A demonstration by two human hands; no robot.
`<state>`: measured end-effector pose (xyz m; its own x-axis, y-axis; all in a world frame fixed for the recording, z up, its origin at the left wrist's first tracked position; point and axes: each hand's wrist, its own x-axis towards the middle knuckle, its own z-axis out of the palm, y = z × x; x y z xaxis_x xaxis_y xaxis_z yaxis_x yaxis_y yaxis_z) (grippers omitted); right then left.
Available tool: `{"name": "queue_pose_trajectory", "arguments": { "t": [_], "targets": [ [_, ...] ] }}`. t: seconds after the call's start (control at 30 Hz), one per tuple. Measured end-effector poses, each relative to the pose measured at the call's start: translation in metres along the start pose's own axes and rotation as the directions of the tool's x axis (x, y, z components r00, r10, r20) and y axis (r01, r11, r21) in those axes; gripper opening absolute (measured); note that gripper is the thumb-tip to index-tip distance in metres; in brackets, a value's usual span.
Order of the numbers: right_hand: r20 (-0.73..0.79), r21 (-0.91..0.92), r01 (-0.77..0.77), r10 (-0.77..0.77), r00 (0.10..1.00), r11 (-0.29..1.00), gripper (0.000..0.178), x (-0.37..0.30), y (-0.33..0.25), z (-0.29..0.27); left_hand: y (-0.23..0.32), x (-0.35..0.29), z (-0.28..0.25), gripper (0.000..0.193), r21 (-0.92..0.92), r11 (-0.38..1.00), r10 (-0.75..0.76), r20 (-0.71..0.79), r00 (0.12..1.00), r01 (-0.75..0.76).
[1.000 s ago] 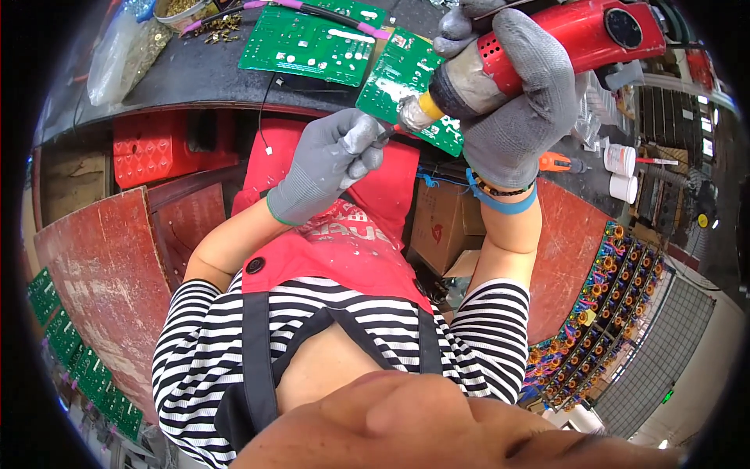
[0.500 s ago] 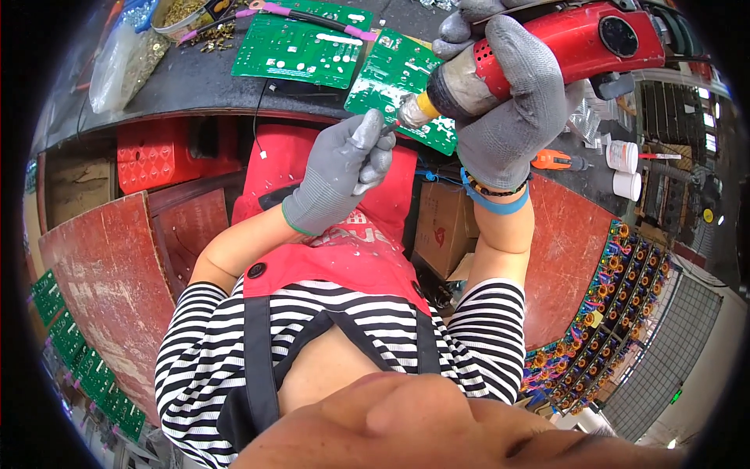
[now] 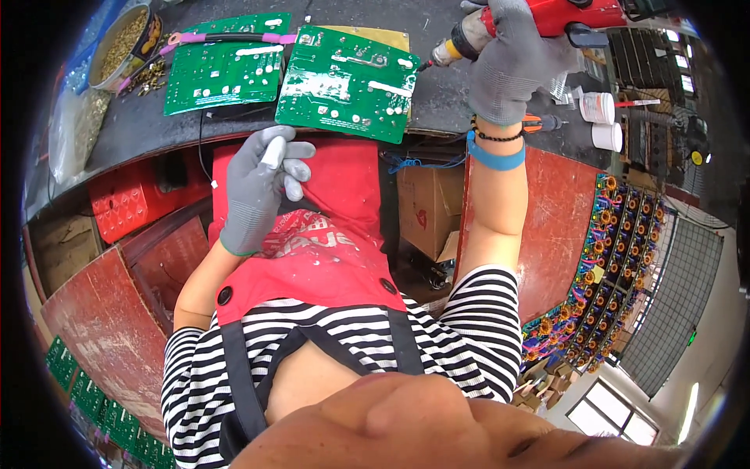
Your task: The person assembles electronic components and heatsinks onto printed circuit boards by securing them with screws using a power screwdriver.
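Observation:
My right hand, in a grey glove, grips a red power screwdriver at the upper right. Its dark bit points left, close to the right edge of a green circuit board. My left hand, also gloved, hovers over my red apron, just below the bench edge. Its fingers are loosely bent and apart, and I see nothing held in them. Left of that board lies a second green circuit board. A black cable with purple ends and a ring lug crosses its top.
A bowl of brass screws stands at the far left beside a clear plastic bag. White tubs and an orange-handled tool sit to the right. Below are a cardboard box and a rack of coil-fitted boards.
The screwdriver in my right hand has moved up, away from my left hand. My left hand has drawn left and down, its fingers loosened. The view has shifted, showing the right board fully.

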<state>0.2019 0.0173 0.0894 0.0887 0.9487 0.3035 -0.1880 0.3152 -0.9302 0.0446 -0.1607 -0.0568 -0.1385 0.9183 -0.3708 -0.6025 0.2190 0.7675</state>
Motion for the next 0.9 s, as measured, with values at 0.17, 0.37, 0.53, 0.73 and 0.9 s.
{"name": "queue_pose_trajectory", "arguments": {
  "t": [0.17, 0.37, 0.53, 0.73, 0.9],
  "targets": [
    [-0.017, 0.038, 0.022, -0.022, 1.0, 0.999, 0.013, 0.005, 0.011, -0.001, 0.005, 0.009, -0.002, 0.029, 0.09, 0.996, -0.004, -0.111, 0.994, 0.014],
    [0.068, 0.071, -0.033, 0.029, 0.997, 0.997, 0.016, 0.004, 0.02, -0.005, 0.012, 0.016, 0.0, 0.03, 0.188, 0.982, 0.022, -0.204, 0.979, 0.017],
    [0.068, 0.1, -0.044, 0.038, 0.997, 0.994, 0.02, 0.005, 0.032, -0.008, 0.016, 0.02, 0.01, 0.03, 0.248, 0.969, 0.059, -0.186, 0.981, -0.011],
    [0.137, 0.363, -0.054, 0.004, 0.991, 0.93, 0.026, 0.008, 0.053, -0.012, 0.017, 0.024, 0.009, 0.026, 0.284, 0.959, 0.074, -0.188, 0.979, -0.018],
    [0.031, 0.044, -0.034, 0.033, 0.999, 0.998, 0.028, 0.007, 0.038, -0.006, 0.019, 0.021, 0.007, 0.026, 0.282, 0.959, 0.08, -0.217, 0.973, -0.016]
  ]
}}
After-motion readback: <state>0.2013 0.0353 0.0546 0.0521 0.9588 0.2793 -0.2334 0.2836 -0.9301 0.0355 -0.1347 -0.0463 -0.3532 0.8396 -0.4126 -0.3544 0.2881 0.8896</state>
